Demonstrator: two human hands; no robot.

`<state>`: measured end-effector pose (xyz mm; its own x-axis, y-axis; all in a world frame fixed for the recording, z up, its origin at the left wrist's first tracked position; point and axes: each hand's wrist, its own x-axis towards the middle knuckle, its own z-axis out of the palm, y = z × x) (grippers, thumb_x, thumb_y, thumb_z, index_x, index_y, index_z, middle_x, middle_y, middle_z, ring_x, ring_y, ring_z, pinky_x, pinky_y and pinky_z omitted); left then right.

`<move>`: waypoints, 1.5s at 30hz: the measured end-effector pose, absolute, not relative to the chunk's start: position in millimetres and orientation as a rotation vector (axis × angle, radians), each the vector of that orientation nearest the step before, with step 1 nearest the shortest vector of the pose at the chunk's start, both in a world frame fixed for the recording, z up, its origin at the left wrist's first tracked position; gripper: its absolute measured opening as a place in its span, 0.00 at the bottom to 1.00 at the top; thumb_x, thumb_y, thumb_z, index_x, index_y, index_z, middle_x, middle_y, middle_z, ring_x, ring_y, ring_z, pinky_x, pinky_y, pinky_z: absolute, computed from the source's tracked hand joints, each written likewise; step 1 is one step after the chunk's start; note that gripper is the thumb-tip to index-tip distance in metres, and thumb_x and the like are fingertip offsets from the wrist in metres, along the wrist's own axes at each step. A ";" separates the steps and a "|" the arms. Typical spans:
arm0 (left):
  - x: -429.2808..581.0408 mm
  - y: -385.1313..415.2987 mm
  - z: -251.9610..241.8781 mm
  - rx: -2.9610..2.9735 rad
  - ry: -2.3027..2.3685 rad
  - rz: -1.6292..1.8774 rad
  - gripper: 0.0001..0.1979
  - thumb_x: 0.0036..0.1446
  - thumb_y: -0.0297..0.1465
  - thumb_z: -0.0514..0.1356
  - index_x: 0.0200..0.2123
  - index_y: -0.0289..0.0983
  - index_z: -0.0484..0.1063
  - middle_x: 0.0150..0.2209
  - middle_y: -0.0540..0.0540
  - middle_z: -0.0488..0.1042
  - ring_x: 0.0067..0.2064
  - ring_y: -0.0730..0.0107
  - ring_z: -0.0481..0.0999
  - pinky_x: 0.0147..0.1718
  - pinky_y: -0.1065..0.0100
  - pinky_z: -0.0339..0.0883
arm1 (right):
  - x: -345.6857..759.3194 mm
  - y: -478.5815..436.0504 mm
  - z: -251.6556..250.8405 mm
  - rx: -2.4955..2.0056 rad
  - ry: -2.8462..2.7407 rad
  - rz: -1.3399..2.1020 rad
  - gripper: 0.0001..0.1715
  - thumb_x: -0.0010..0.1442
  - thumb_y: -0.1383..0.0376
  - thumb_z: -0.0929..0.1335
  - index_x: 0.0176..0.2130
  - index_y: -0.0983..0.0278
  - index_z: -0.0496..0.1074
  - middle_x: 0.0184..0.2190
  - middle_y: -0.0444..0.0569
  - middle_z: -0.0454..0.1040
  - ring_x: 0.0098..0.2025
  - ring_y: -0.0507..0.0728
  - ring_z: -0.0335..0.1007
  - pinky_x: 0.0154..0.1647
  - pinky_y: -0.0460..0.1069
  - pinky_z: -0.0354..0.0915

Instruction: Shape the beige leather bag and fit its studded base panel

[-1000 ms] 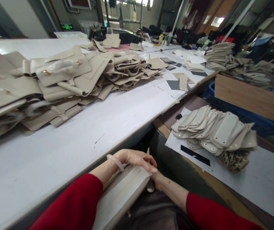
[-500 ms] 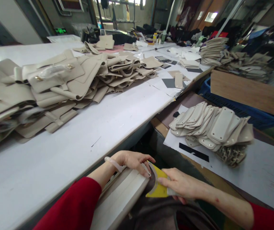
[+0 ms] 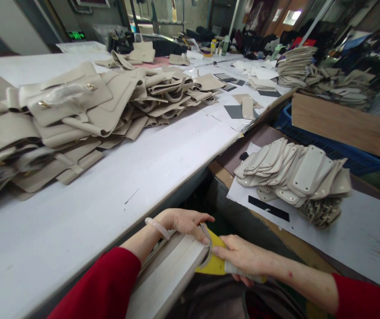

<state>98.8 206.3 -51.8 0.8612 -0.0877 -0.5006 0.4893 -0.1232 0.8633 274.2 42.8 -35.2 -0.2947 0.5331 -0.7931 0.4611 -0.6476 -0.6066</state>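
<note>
My left hand [image 3: 182,221] presses down on the end of a long beige leather panel [image 3: 168,277] that lies across my lap at the bottom centre. A pale bangle sits on that wrist. My right hand [image 3: 241,259] grips a yellow scraper-like tool with a wrapped handle [image 3: 217,262] and holds its curved edge against the panel's end, right beside my left fingertips. Both sleeves are red.
A white table [image 3: 137,177] runs along the left, with a big heap of beige bag parts [image 3: 87,106] on it. To the right, a fanned pile of beige tabs [image 3: 292,175] lies on white paper. A blue crate [image 3: 323,148] and wooden board [image 3: 346,126] stand behind.
My right hand came out from under the panel holding the yellow tool and brought it up against the panel's end. My left hand stayed in place.
</note>
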 end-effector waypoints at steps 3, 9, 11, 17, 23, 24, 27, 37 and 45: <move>98.1 206.1 -56.4 1.608 0.320 -0.487 0.55 0.45 0.46 0.70 0.70 0.33 0.47 0.66 0.37 0.60 0.65 0.49 0.62 0.61 0.59 0.59 | 268.8 42.3 -36.5 -1.840 -1.181 2.173 0.22 0.68 0.47 0.59 0.45 0.63 0.62 0.18 0.43 0.70 0.12 0.52 0.62 0.10 0.41 0.58; 97.3 205.6 -66.7 1.547 0.333 -0.434 0.55 0.45 0.42 0.71 0.70 0.38 0.46 0.58 0.39 0.71 0.58 0.52 0.70 0.53 0.59 0.66 | 250.2 39.4 -43.3 -1.758 -1.003 2.171 0.17 0.71 0.54 0.57 0.44 0.65 0.62 0.15 0.43 0.68 0.12 0.51 0.62 0.11 0.40 0.59; 97.2 205.1 -70.2 1.518 0.329 -0.412 0.56 0.45 0.41 0.72 0.70 0.39 0.44 0.53 0.40 0.75 0.55 0.53 0.72 0.50 0.60 0.68 | 242.8 36.1 -47.4 -1.717 -0.951 2.158 0.19 0.71 0.53 0.56 0.44 0.66 0.62 0.15 0.44 0.68 0.12 0.52 0.62 0.11 0.40 0.59; 98.3 199.6 -72.1 1.398 0.310 -0.314 0.62 0.43 0.34 0.74 0.71 0.44 0.34 0.50 0.42 0.75 0.47 0.61 0.76 0.44 0.61 0.69 | 211.8 27.3 -53.1 -1.641 -0.650 2.143 0.26 0.70 0.48 0.54 0.38 0.66 0.63 0.14 0.48 0.68 0.11 0.55 0.64 0.10 0.43 0.60; 89.7 190.0 -51.3 1.474 0.468 -0.144 0.53 0.48 0.41 0.71 0.69 0.41 0.43 0.59 0.37 0.67 0.58 0.58 0.69 0.57 0.56 0.61 | 185.3 13.2 -58.6 -1.530 -0.486 2.107 0.35 0.66 0.41 0.54 0.33 0.68 0.67 0.13 0.48 0.65 0.12 0.55 0.62 0.09 0.45 0.61; 83.9 188.0 -46.4 1.444 0.503 -0.082 0.49 0.51 0.44 0.68 0.68 0.40 0.45 0.61 0.36 0.65 0.61 0.58 0.66 0.60 0.57 0.59 | 186.1 8.3 -58.7 -1.511 -0.478 2.118 0.37 0.63 0.38 0.56 0.35 0.67 0.67 0.14 0.47 0.66 0.12 0.55 0.62 0.09 0.46 0.61; 60.1 179.6 -31.7 1.402 0.665 0.059 0.38 0.59 0.49 0.60 0.66 0.37 0.54 0.63 0.37 0.63 0.64 0.60 0.63 0.63 0.59 0.56 | 199.3 -7.2 -55.5 -1.508 -0.620 2.058 0.44 0.52 0.28 0.60 0.30 0.66 0.67 0.15 0.48 0.66 0.13 0.53 0.61 0.11 0.44 0.57; 33.7 138.0 -27.4 1.436 0.903 0.110 0.30 0.65 0.51 0.52 0.57 0.35 0.71 0.51 0.44 0.77 0.53 0.57 0.73 0.59 0.60 0.61 | 214.8 22.8 -72.6 -1.596 -0.618 1.496 0.38 0.55 0.31 0.63 0.30 0.63 0.65 0.18 0.39 0.58 0.18 0.49 0.53 0.17 0.44 0.52; 37.6 135.5 -27.5 1.444 0.909 0.138 0.29 0.65 0.51 0.50 0.56 0.35 0.73 0.50 0.45 0.77 0.53 0.56 0.73 0.58 0.60 0.61 | 215.1 88.6 -96.0 -1.357 -0.404 2.234 0.42 0.63 0.33 0.55 0.31 0.66 0.70 0.23 0.49 0.70 0.26 0.57 0.70 0.26 0.48 0.68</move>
<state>37.6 135.5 -27.5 0.6709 0.5910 -0.4479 0.4309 0.1808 0.8841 215.1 88.6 -96.0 -0.3846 0.5500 -0.7413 -0.2552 -0.8351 -0.4873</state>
